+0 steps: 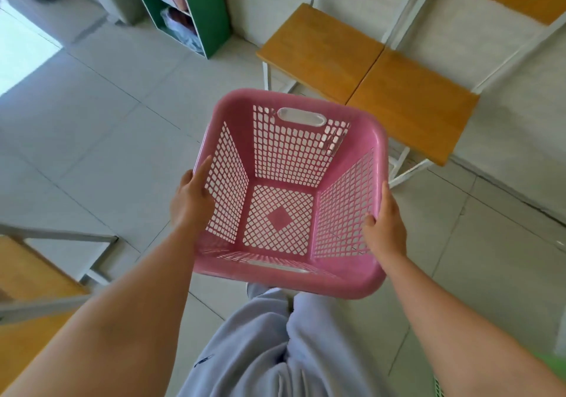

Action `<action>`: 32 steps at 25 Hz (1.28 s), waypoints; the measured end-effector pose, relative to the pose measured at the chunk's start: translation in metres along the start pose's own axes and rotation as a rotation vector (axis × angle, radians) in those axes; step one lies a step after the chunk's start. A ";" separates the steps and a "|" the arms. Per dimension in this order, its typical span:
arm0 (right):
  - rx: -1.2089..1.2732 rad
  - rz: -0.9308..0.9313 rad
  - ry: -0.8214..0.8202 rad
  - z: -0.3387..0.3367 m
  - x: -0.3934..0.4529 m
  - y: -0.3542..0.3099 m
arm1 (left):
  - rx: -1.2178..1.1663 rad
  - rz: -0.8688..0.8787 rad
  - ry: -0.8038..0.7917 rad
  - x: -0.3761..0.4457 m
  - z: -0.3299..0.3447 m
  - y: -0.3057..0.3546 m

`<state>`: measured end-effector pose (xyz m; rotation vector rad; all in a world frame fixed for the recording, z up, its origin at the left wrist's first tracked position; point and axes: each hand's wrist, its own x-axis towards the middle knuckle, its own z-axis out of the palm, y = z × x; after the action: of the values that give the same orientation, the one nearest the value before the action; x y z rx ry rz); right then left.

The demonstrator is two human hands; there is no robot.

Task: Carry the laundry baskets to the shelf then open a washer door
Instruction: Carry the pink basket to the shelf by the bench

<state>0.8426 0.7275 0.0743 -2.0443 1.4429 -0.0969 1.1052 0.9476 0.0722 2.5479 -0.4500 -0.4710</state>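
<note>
Gripping pink basket (pixel 378 139) with left hand (pixel 190 203) and right hand (pixel 386 228)

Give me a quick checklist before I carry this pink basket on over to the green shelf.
1. Left hand gripping the pink basket on its left rim: ok.
2. Right hand gripping the right rim: ok.
3. Basket empty, nothing to spill: ok.
4. Basket level: not ok, it tilts a little.
5. Tiled floor toward the green shelf free of obstacles: ok in the part shown.
6. Free space on the shelf: cannot tell; the compartments in view hold items.
</note>
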 end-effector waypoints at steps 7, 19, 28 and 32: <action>-0.005 -0.127 -0.081 0.062 0.081 -0.122 | 0.006 -0.078 0.081 0.113 -0.059 -0.048; -0.026 -0.170 -0.167 0.135 0.262 -0.334 | 0.006 -0.191 0.119 0.351 -0.145 -0.048; 0.046 0.045 -0.009 0.195 0.377 -0.445 | -0.019 -0.011 0.003 0.598 -0.178 -0.014; 0.082 0.170 0.059 0.217 0.426 -0.480 | 0.043 0.082 -0.080 0.702 -0.177 0.018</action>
<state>1.4955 0.5510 0.0307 -1.8597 1.6155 -0.1442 1.7952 0.7274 0.0564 2.5471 -0.5975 -0.5395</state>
